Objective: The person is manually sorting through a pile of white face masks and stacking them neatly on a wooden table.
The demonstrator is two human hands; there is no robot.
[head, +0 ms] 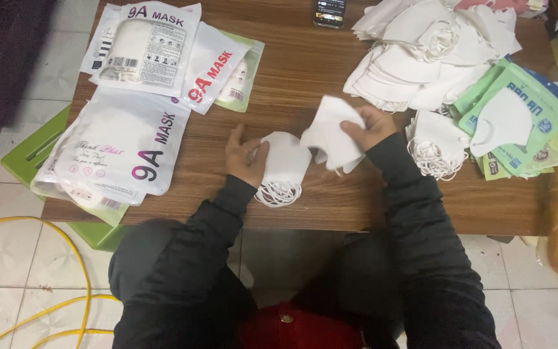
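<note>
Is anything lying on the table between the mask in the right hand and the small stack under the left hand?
Nothing visible. The right hand holds a white mask just above and beside the small stack of masks that the left hand presses down; only bare wooden table shows around them.

Left hand (245,157) flat, palm down; right hand (371,126) raised, fingers pinched.
</note>
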